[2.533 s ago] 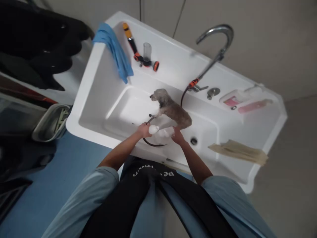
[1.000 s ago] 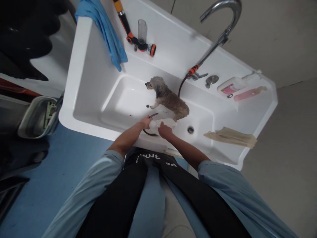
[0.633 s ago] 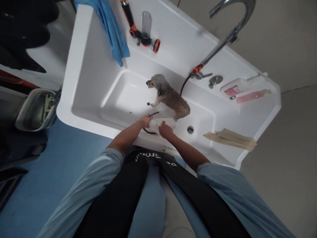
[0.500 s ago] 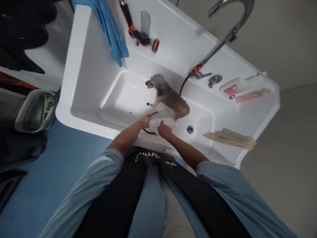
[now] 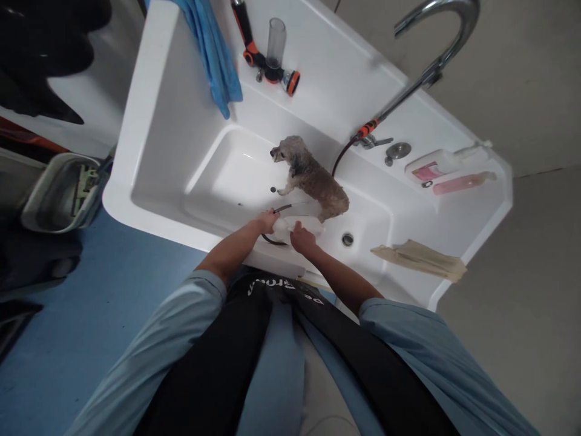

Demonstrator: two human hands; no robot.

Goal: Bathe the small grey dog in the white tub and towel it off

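One bottle [image 5: 313, 223], likely light, squeezable and slippery, best held mid-body, sits clasped by the right hand [image 5: 303, 240] near the tub's [image 5: 138, 216] front edge, the left hand's [image 5: 267, 221] grip unclear.

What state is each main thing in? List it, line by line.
Dog: wet-looking
Hose: in left hand, apparently running
White bottle: tipped sideways, in right hand
Faucet: no visible flow
Blue cloth: draped over the tub rim
Tan cloth: creased
Sprayer: unheld
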